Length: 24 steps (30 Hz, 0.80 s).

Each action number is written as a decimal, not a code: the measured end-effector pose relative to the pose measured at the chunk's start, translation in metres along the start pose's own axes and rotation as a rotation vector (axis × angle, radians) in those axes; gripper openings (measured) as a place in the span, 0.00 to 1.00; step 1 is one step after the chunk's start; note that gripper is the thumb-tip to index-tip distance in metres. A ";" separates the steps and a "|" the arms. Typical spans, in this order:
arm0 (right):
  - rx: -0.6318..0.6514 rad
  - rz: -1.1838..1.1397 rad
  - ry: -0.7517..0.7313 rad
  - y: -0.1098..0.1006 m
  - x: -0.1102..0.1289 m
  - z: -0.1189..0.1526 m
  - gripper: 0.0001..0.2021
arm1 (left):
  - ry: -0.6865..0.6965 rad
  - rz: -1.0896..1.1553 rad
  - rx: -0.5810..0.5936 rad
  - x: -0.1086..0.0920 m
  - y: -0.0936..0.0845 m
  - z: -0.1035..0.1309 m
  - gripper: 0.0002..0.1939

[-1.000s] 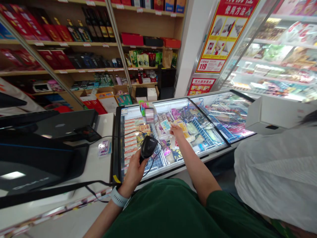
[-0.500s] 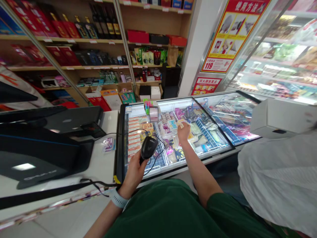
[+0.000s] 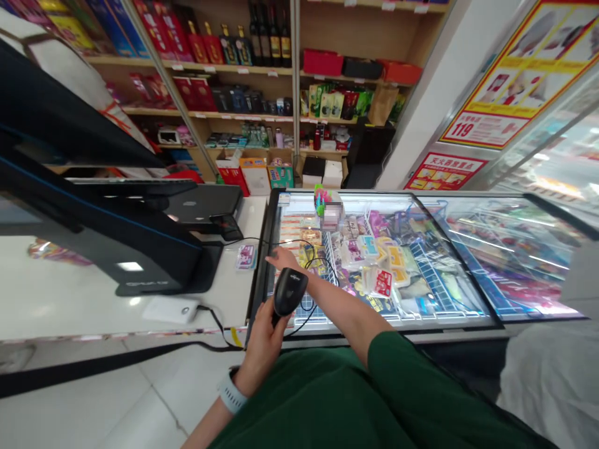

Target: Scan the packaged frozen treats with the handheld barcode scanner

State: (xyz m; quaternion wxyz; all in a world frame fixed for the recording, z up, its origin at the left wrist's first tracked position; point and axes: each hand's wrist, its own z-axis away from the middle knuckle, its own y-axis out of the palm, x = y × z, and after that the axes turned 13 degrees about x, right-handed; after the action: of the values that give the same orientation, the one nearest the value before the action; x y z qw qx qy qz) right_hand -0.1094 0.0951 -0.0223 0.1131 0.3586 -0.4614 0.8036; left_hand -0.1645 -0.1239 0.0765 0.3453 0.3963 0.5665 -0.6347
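My left hand [image 3: 266,333] is wrapped round the handle of a black barcode scanner [image 3: 290,292], its head tilted up over the freezer's near left corner. A thin black cable runs from the scanner toward the counter. My right arm crosses behind the scanner, and my right hand [image 3: 282,257] hovers over the freezer's left edge, fingers reaching left with nothing seen in them. Just beyond its fingertips, a small purple-and-white pack [image 3: 246,256] lies on the white counter. Several food packs lie on the freezer's glass, among them a red-labelled pack [image 3: 382,284] and a yellow pack [image 3: 395,257].
A glass-topped chest freezer [image 3: 421,324] spans the front. On the left counter stand a black till screen [image 3: 154,249] and a white device [image 3: 171,309]. A black strap [image 3: 116,365] crosses low left. Another person's pale sleeve [image 3: 552,374] is at right.
My right hand has left the packs on the freezer and swung left toward the counter. The left hand keeps the scanner. My view has turned left, and the white box at right is mostly out of sight.
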 end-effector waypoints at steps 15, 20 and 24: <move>0.118 0.573 -0.430 0.058 0.039 -0.055 0.31 | -0.121 0.063 -0.160 0.016 -0.033 0.013 0.21; 0.093 0.617 -0.545 0.048 0.038 -0.032 0.17 | -0.102 0.042 -0.161 0.013 -0.031 0.007 0.22; -0.006 0.502 -0.449 0.025 0.029 -0.007 0.13 | -0.089 0.021 -0.143 0.007 -0.027 0.003 0.22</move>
State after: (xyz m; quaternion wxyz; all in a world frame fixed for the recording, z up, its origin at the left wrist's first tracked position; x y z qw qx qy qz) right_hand -0.1462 0.0831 -0.0218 -0.1915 0.4014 -0.5512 0.7060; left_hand -0.1919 -0.1237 0.0823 0.4042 0.3479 0.5901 -0.6061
